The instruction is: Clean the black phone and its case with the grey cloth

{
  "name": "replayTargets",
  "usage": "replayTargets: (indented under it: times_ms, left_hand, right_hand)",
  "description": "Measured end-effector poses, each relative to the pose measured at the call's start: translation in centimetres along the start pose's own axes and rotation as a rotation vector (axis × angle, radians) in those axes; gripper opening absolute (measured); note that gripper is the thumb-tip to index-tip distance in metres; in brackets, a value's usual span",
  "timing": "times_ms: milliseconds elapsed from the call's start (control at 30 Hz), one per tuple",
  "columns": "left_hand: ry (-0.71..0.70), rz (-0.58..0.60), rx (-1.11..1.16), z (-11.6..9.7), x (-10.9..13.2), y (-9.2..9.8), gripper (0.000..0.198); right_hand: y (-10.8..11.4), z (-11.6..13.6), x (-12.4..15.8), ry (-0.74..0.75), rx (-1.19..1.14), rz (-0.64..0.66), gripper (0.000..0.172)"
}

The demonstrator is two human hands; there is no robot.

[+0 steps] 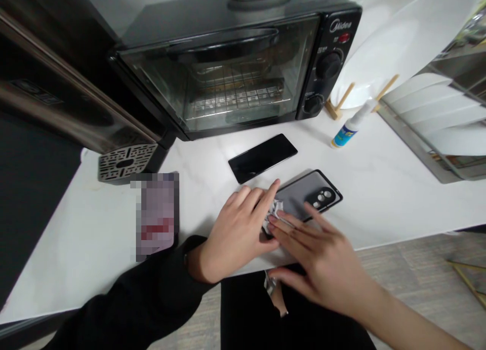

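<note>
A phone case (298, 194) with a smoky see-through back, black rim and camera cut-outs lies on the white counter in front of me. My left hand (237, 228) grips its left end, fingers over the far side and thumb by the near edge. On that end sits a crumpled grey-white cloth (279, 206), pressed under the fingertips of my right hand (317, 256). Part of the cloth is hidden by my fingers. My right thumb stays apart, below the counter's front edge. Just beyond the case lies a black phone (263, 158), screen up.
A black toaster oven (235, 81) stands behind the phone. A small spray bottle (351, 126) is at right, near white plates (398, 36) on a wooden stand. At left are a drip tray (127, 162) and a pixelated flat object (157, 213). The counter's front edge is close to me.
</note>
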State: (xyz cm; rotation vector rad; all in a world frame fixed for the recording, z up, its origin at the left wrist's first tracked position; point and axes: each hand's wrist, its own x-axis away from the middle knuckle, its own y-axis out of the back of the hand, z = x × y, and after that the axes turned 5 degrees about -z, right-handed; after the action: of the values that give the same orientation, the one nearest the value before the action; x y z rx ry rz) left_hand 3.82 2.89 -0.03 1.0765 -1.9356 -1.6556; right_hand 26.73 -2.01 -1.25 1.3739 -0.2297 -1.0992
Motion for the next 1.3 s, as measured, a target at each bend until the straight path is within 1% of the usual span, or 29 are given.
replayTargets:
  times_ms: [33, 100, 133, 233, 267, 300, 367, 433, 500, 533, 633, 667, 700, 767, 800, 833, 900, 933, 967, 1000, 1067, 1100, 1167, 1233, 1267, 1300]
  left_hand:
    - [0.001, 0.000, -0.009, 0.0, 0.0, 0.0, 0.105]
    - [0.000, -0.003, -0.020, -0.1, 0.0, 0.1, 0.105]
    - [-0.004, 0.000, -0.019, -0.1, 0.0, 0.1, 0.105]
    - [-0.004, 0.016, -0.009, -0.1, 0.0, 0.2, 0.105]
    - [-0.002, 0.016, -0.013, -0.1, 0.0, 0.2, 0.105]
    - [-0.003, 0.016, -0.018, -0.1, 0.0, 0.2, 0.105]
    - [-0.003, 0.013, -0.029, -0.1, 0.0, 0.2, 0.105]
    - [-0.004, 0.013, -0.027, 0.0, 0.0, 0.2, 0.106]
    - [-0.002, 0.006, -0.020, 0.0, -0.1, 0.1, 0.106]
    - [-0.004, -0.001, -0.018, 0.0, -0.1, 0.0, 0.106]
    - [-0.024, -0.008, -0.011, 0.1, -0.1, 0.0, 0.105]
    - [-0.028, -0.007, -0.007, 0.1, -0.2, 0.0, 0.105]
    - [-0.026, -0.002, -0.003, 0.1, -0.2, 0.0, 0.104]
    - [-0.019, 0.003, 0.000, 0.2, -0.2, 0.0, 0.105]
    - [-0.014, 0.000, -0.006, 0.2, -0.2, 0.0, 0.106]
    - [-0.011, -0.004, -0.015, 0.2, -0.2, 0.0, 0.107]
    - [-0.014, -0.017, -0.028, 0.2, -0.1, 0.0, 0.109]
    - [-0.017, -0.019, -0.029, 0.2, -0.1, 0.0, 0.109]
    - [-0.019, -0.015, -0.027, 0.2, -0.1, 0.0, 0.108]
    - [-0.020, -0.007, -0.020, 0.3, -0.1, 0.0, 0.108]
    - [-0.017, -0.005, -0.009, 0.2, -0.1, -0.1, 0.108]
    - [-0.013, -0.007, -0.009, 0.2, -0.1, -0.1, 0.109]
    - [-0.009, -0.019, -0.021, 0.2, -0.1, 0.0, 0.111]
    - [-0.011, -0.019, -0.035, 0.2, -0.1, 0.0, 0.113]
    - [-0.014, -0.017, -0.035, 0.2, -0.1, 0.0, 0.113]
    - [-0.017, -0.018, -0.031, 0.2, -0.1, 0.0, 0.114]
  right_hand:
    - [0.1, 0.0, 0.0, -0.082, 0.080, -0.033, 0.047]
    - [0.2, -0.1, 0.1, -0.235, 0.281, -0.145, 0.041]
    - [0.3, -0.1, 0.1, -0.222, 0.296, -0.147, 0.047]
    - [0.6, 0.1, 0.5, -0.009, 0.076, -0.047, 0.057]
    - [0.7, 0.1, 0.6, -0.024, 0.065, -0.046, 0.049]
    - [0.8, -0.1, 0.8, -0.096, 0.126, -0.086, 0.041]
    - [1.1, -0.4, 1.2, -0.220, 0.277, -0.155, 0.032]
    - [1.2, -0.7, 1.5, -0.188, 0.301, -0.129, 0.044]
    - [1.1, -0.9, 1.8, -0.111, 0.228, -0.055, 0.053]
    - [1.1, -0.9, 1.9, -0.111, 0.215, -0.046, 0.052]
    - [0.7, -0.8, 1.5, -0.184, 0.228, -0.091, 0.046]
    - [0.5, -0.7, 1.3, -0.163, 0.188, -0.092, 0.047]
    - [0.3, -0.6, 1.0, -0.111, 0.115, -0.072, 0.048]
    - [0.0, -0.5, 0.5, -0.022, -0.014, -0.012, 0.050]
    - [-0.1, -0.4, 0.3, -0.036, -0.009, -0.005, 0.050]
    - [-0.2, -0.4, 0.1, -0.091, 0.043, -0.014, 0.052]
    - [-0.4, -0.1, -0.1, -0.235, 0.185, -0.049, 0.060]
    - [-0.6, 0.3, -0.1, -0.259, 0.212, -0.060, 0.067]
    - [-0.7, 0.7, -0.1, -0.234, 0.188, -0.054, 0.072]
    - [-0.8, 1.1, 0.0, -0.171, 0.122, -0.029, 0.074]
    - [-0.9, 1.5, 0.1, -0.046, -0.023, 0.031, 0.070]
    - [-0.8, 1.3, 0.2, -0.040, -0.040, 0.040, 0.065]
    - [-0.5, 0.3, 0.3, -0.153, 0.069, 0.004, 0.057]
    - [-0.3, -0.5, 0.4, -0.274, 0.211, -0.058, 0.060]
    - [-0.3, -0.5, 0.3, -0.281, 0.228, -0.067, 0.064]
    - [-0.3, -0.3, 0.3, -0.241, 0.191, -0.053, 0.067]
